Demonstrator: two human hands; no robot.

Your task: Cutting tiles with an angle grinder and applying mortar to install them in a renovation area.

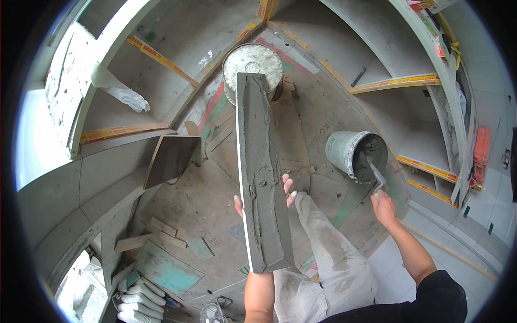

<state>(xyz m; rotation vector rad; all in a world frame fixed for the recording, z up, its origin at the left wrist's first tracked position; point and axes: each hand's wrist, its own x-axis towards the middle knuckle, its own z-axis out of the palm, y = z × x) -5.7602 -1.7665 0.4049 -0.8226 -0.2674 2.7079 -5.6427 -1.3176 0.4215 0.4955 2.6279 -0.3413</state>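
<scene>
My left hand [288, 188] supports a long, narrow white-edged strip [258, 172] from beneath, its fingers wrapped round both sides. Grey mortar covers the strip's upper face. On the right, my right hand [383, 207] grips the handle of a trowel [377, 175], whose blade is down inside a tilted white bucket [339, 151] of grey mortar. The strip's far end overlaps a round bucket [252, 56] with a pale, speckled top; whether they touch I cannot tell.
Built-in shelves [355, 48] with yellow-taped edges surround the work area. A dark panel [169, 161] leans at the left. Board offcuts [167, 226] lie on the covered floor [312, 107]. An orange object [479, 156] stands at the far right; stacked pale pieces [140, 299] lie lower left.
</scene>
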